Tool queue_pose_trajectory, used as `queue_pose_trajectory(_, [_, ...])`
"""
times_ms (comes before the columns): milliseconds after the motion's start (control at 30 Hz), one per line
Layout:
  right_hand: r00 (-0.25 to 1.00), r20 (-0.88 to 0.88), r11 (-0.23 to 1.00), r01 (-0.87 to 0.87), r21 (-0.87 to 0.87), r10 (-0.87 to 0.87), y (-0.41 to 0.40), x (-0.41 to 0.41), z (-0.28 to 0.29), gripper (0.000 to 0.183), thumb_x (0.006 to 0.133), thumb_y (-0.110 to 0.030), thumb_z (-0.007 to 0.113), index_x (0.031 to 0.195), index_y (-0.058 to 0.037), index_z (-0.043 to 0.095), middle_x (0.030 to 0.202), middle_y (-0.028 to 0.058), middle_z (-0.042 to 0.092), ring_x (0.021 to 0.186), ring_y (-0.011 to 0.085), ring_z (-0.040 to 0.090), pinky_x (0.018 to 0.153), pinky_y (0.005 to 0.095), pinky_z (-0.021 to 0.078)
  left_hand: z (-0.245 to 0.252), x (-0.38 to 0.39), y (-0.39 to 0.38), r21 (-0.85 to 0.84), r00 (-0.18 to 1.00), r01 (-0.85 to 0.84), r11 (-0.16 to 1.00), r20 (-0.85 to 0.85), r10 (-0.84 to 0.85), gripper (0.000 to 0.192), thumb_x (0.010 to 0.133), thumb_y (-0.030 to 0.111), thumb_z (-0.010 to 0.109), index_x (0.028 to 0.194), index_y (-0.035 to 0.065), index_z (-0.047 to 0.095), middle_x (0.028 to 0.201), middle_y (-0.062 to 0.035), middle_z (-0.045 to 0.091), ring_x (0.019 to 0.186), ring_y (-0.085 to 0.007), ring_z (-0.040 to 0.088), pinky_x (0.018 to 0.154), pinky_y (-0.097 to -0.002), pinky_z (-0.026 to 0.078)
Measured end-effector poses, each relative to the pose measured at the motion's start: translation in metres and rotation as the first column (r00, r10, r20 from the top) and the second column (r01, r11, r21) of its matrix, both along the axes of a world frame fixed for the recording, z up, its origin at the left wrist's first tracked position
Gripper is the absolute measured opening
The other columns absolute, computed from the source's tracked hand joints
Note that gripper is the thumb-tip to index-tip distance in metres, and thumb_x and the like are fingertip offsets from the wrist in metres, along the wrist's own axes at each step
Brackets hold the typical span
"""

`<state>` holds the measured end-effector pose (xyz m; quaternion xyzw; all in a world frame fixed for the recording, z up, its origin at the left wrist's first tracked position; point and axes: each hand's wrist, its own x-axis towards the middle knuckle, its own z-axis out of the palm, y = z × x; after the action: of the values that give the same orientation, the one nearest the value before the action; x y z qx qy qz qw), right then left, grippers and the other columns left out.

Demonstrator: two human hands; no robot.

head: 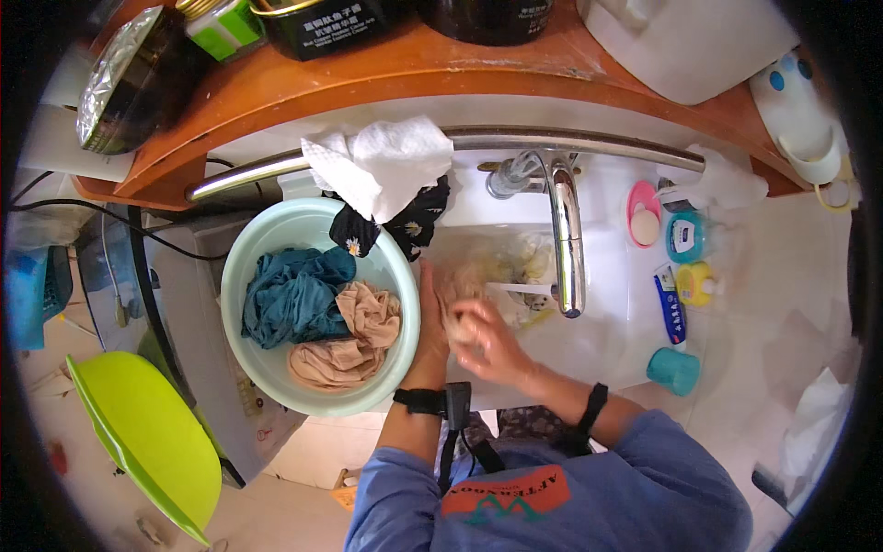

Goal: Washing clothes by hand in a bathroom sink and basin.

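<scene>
Over the white sink (607,324), my left hand (432,317) is held upright on edge beside the basin's rim, its palm against wet, light-coloured cloth. My right hand (483,338) presses on that cloth with curled fingers; both are blurred. Water streams from the chrome faucet (569,241). More wet, yellowish-white cloth (534,259) lies in the sink behind my hands. Left of them stands a pale green plastic basin (231,310), holding a crumpled teal cloth (296,297) and a peach cloth (345,362).
A white cloth (386,162) and a black daisy-print cloth (421,214) hang from the metal rail (586,141). At right are a pink soap dish (641,196), a toothpaste tube (670,307), small bottles and a teal cup (672,371). A lime-green basin (152,435) stands lower left; jars line the wooden shelf (414,76).
</scene>
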<state>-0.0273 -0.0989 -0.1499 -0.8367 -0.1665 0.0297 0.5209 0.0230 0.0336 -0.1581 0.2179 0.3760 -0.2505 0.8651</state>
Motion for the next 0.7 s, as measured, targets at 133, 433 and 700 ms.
queue_pose_trajectory(133, [0.985, 0.172, 0.991, 0.038, -0.129, -0.015, 0.007, -0.016, 0.017, 0.025, 0.079, -0.016, 0.075, 0.095, -0.0036, 0.059, 0.105, 0.0138, 0.056, 0.097, 0.0344, 0.054, 0.086, 0.0475, 0.043, 0.013, 0.003, -0.025, 0.054, 0.999, -0.032, 0.998, 0.006, 0.032, 0.059, 0.099, 0.057, 0.05, 0.134, 0.0093, 0.053, 0.121, -0.0091, 0.06, 0.103, -0.0222, 0.06, 0.088, -0.0338, 0.052])
queue_pose_trajectory(433, [0.809, -0.364, 0.848, 0.522, 0.088, -0.461, -0.023, 0.077, -0.047, 0.02, 0.091, -0.021, 0.066, 0.09, -0.0022, 0.062, 0.083, 0.0142, 0.055, 0.082, 0.035, 0.055, 0.074, 0.0461, 0.0432, -0.052, -0.027, -0.007, 0.474, 0.991, -0.074, 0.877, 0.134, 0.011, 0.044, 0.103, 0.04, 0.049, 0.137, 0.0124, 0.048, 0.132, -0.0082, 0.054, 0.124, -0.0223, 0.051, 0.106, -0.0404, 0.042])
queue_pose_trajectory(700, [0.999, -0.014, 0.983, -0.052, -0.177, 0.051, -0.049, 0.066, -0.154, 0.018, 0.082, -0.018, 0.066, 0.094, -0.0062, 0.069, 0.096, 0.0177, 0.064, 0.091, 0.0394, 0.061, 0.081, 0.0494, 0.0485, -0.085, -0.037, 0.028, 0.988, 0.878, 0.081, 0.129, -0.009, -0.478, 0.071, 0.1, 0.039, 0.056, 0.158, 0.0125, 0.024, 0.163, -0.0117, 0.022, 0.149, -0.0296, 0.024, 0.119, -0.0439, 0.024])
